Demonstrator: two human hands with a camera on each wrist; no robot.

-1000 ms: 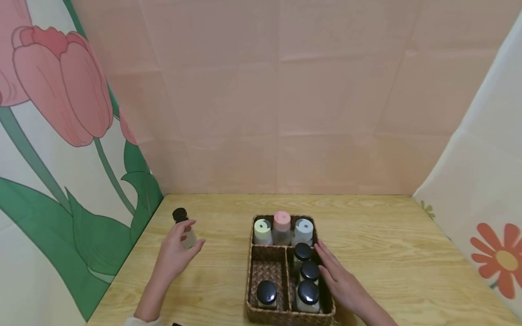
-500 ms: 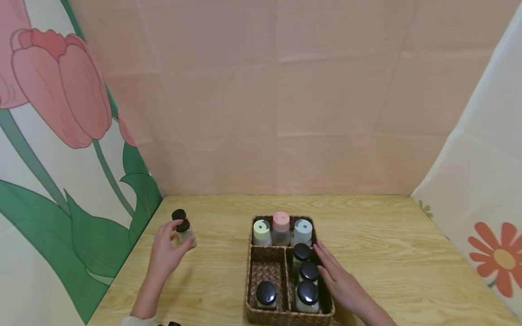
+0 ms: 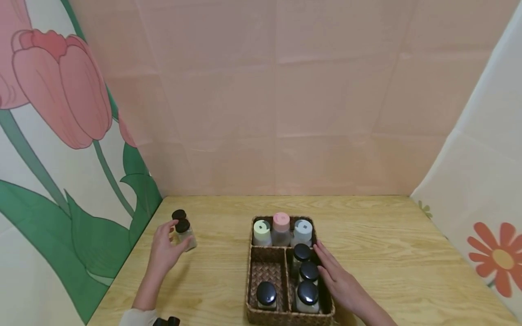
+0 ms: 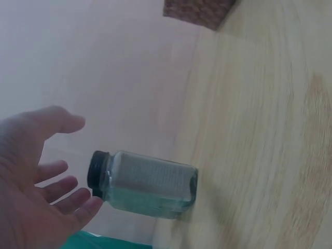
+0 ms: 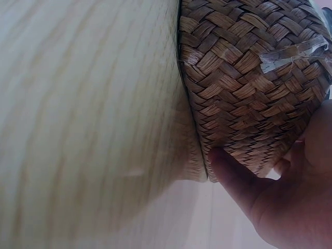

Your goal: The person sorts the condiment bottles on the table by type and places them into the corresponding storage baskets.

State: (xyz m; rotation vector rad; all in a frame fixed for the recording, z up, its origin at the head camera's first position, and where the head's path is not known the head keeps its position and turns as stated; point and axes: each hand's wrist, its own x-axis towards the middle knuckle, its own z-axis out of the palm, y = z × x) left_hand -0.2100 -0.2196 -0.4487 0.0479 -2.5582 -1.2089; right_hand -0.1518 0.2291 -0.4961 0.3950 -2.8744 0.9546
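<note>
My left hand (image 3: 164, 249) is beside a square glass jar with a black lid (image 3: 187, 237), its thumb and fingers spread around the near side. In the left wrist view the loosely bent fingers are apart from the jar (image 4: 150, 184), which stands on the wooden table. A second black lid (image 3: 178, 214) shows just behind it. My right hand (image 3: 340, 280) rests along the right side of a woven basket (image 3: 249, 280) with fairly straight fingers. The right wrist view shows a fingertip touching the woven wall (image 5: 244, 88).
The basket's back compartment holds bottles with yellow (image 3: 262, 227), pink (image 3: 281, 222) and pale blue (image 3: 303, 226) caps. Black-lidded jars stand in its front right compartment, and one jar (image 3: 267, 294) in the front left. Dark caps (image 3: 167, 321) show at the bottom edge. Pink cloth hangs behind the table.
My left hand has drawn left and a little back, uncovering the jar's black lid. The right hand and the basket have stayed in place. More of the dark caps shows at the bottom edge.
</note>
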